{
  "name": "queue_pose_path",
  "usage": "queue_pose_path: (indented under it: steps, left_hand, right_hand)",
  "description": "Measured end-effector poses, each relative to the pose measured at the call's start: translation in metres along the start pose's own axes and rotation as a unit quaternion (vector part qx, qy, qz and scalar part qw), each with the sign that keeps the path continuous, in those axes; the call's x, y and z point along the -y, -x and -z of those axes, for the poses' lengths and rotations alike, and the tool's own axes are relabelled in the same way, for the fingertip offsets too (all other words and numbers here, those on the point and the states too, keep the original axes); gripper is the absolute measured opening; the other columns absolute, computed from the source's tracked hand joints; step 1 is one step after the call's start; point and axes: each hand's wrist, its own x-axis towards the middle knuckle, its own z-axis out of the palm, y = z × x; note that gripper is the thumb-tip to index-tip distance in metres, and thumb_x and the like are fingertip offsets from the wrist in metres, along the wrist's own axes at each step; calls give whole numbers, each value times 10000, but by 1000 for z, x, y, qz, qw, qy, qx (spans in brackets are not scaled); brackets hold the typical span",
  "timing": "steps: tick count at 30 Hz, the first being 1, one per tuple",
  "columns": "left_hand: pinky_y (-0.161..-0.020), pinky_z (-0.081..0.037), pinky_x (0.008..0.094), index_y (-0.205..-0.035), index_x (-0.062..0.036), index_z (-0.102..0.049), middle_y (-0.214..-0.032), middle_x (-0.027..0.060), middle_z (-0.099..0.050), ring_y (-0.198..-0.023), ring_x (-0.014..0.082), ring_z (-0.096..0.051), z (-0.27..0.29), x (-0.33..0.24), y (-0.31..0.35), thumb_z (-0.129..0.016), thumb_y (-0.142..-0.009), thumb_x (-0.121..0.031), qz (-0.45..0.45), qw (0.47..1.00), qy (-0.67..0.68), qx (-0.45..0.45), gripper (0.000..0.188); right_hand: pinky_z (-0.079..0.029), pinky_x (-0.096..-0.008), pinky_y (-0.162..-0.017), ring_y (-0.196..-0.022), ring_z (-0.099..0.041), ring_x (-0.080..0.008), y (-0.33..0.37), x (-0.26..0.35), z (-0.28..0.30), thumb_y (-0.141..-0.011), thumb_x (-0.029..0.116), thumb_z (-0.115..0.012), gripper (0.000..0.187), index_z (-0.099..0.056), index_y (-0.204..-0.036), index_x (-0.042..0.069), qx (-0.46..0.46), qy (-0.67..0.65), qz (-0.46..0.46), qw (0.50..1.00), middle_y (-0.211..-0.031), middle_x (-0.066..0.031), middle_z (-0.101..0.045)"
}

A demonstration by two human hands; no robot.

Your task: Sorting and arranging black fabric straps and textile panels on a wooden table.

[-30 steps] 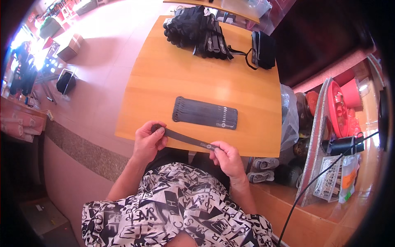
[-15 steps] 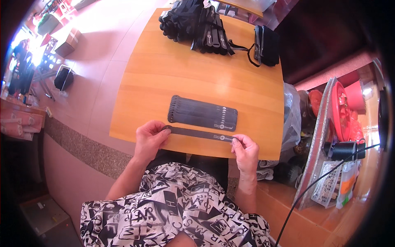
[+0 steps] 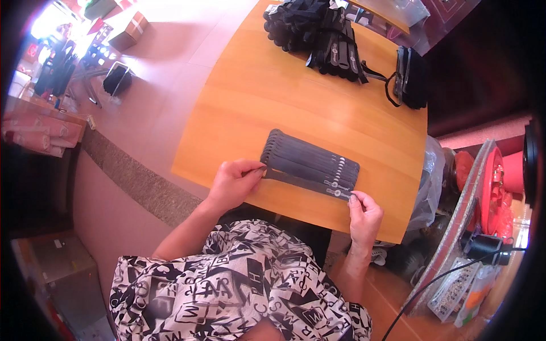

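A dark grey strap (image 3: 304, 186) with pale printing near its right end is stretched between my two hands. My left hand (image 3: 234, 183) pinches its rounded left end, fingers closed. At the printed right end, my right hand (image 3: 365, 215) grips it between thumb and fingertips. Just beyond lies a fanned stack of matching straps (image 3: 307, 156), overlapping in a row with their rounded ends to the left. The held strap is right along the stack's near edge; whether it touches the stack I cannot tell.
On the far part of the wooden table (image 3: 227, 125) sit a heap of black straps (image 3: 296, 25), a bundle of straps (image 3: 338, 51) and a dark bundle (image 3: 410, 77) with a cord. To the right stand red plastic ware (image 3: 495, 196) and a black spool (image 3: 483, 249). A cardboard box (image 3: 128, 31) stands at far left.
The held strap has moved up against the near edge of the stack, closing the gap between them. The view has also shifted, so the table appears farther right.
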Motion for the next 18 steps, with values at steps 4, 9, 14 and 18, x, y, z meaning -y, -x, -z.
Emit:
queue_pose_path:
  steps: [4,9,14,18]
  left_hand:
    - [-513,-431,199,-903,41,-685,-689,24,-640,-589,48,-554,-4,-2,-10,-667,-821,-35,-66,991,-66,-94,113]
    - [-517,-441,202,-877,37,-684,-688,31,-654,-587,47,-559,-4,9,-20,-693,-784,-35,-119,974,-146,-130,118]
    - [-518,-441,202,-838,26,-682,-657,28,-651,-593,43,-558,-5,9,-21,-695,-781,-33,-93,974,-147,-146,82]
    - [-520,-440,202,-818,23,-677,-650,26,-648,-591,40,-555,-7,5,-20,-697,-783,-36,-100,971,-158,-150,71]
  right_hand:
    - [-447,-230,-597,-650,-533,-68,-2,2,-5,-865,52,-630,143,-669,-931,-69,14,-1,1,1000,-721,-18,-624]
    - [-456,-241,-603,-644,-544,-80,-2,0,-11,-859,63,-632,152,-669,-911,-74,-18,52,26,998,-710,-43,-636]
    - [-458,-244,-597,-635,-547,-80,-5,5,-13,-854,75,-648,152,-675,-895,-69,-21,58,27,998,-700,-40,-637]
    - [-458,-241,-594,-628,-544,-73,-6,1,-11,-848,82,-666,155,-677,-896,-65,-22,53,1,998,-691,-27,-634]
